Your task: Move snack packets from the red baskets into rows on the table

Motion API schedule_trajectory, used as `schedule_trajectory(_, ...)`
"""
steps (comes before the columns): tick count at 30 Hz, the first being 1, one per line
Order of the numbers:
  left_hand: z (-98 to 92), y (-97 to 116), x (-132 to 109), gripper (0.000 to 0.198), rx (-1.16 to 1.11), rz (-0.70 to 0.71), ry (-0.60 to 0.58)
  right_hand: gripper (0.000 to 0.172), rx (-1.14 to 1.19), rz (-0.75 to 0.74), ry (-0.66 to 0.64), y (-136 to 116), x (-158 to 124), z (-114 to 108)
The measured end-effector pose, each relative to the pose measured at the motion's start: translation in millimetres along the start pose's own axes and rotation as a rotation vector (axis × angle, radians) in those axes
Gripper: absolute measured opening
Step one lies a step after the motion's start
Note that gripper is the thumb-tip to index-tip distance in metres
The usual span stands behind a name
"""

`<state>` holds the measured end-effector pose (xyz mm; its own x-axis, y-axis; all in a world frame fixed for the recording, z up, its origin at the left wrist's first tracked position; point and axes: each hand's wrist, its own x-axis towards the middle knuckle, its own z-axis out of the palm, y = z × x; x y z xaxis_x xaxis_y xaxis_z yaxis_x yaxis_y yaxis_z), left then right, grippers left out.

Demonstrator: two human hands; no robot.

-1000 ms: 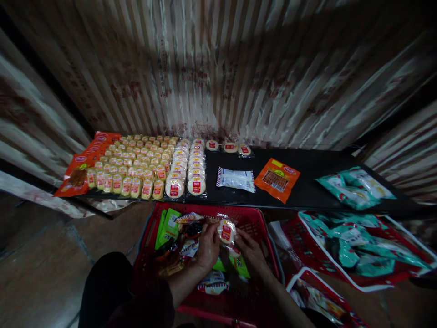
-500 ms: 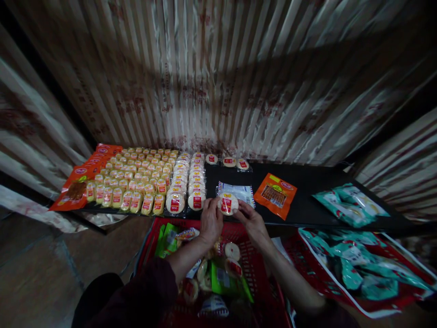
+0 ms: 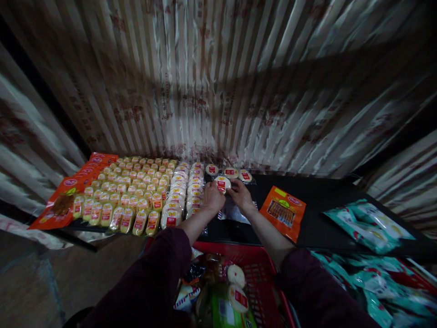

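Both my hands reach over the black shelf (image 3: 321, 200) and pinch one round cake packet with a red label (image 3: 222, 184). My left hand (image 3: 212, 198) grips its left edge, my right hand (image 3: 241, 196) its right edge. The packet hovers just in front of three like round packets (image 3: 229, 172) lined along the back of the shelf, and right of two columns of the same round cakes (image 3: 186, 187). A white packet lies under my wrists, mostly hidden.
Rows of small yellow snack packets (image 3: 126, 191) and orange packets (image 3: 64, 200) fill the shelf's left. An orange packet (image 3: 282, 212) and teal bags (image 3: 368, 221) lie to the right. A red basket (image 3: 259, 278) with mixed snacks sits below me. A striped curtain hangs behind.
My hands lifted the round packet out of the red basket and carried it forward across the shelf toward the back row. The view has tilted up and moved closer.
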<state>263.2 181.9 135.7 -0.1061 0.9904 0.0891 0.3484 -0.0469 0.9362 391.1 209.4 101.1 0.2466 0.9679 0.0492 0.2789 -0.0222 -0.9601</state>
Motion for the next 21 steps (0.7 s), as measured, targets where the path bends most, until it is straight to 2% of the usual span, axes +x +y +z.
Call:
schedule_trajectory(9,12.0,-7,39,0.032,-0.04,-0.052,0.039,0.037,-0.162,0.016,0.057,11,42,21)
schedule_trajectory(13,18.3,-10,49,0.036,-0.033,-0.093,0.037,0.036,-0.216,0.042,0.052,14,53,29)
schedule_trajectory(18,24.3,-9,56,0.039,0.272,-0.082,-0.053,0.034,-0.268,0.019,0.077,19,65,34)
schedule_trajectory(21,27.5,-8,61,0.042,0.381,-0.081,-0.089,0.032,-0.302,0.021,0.07,21,73,35)
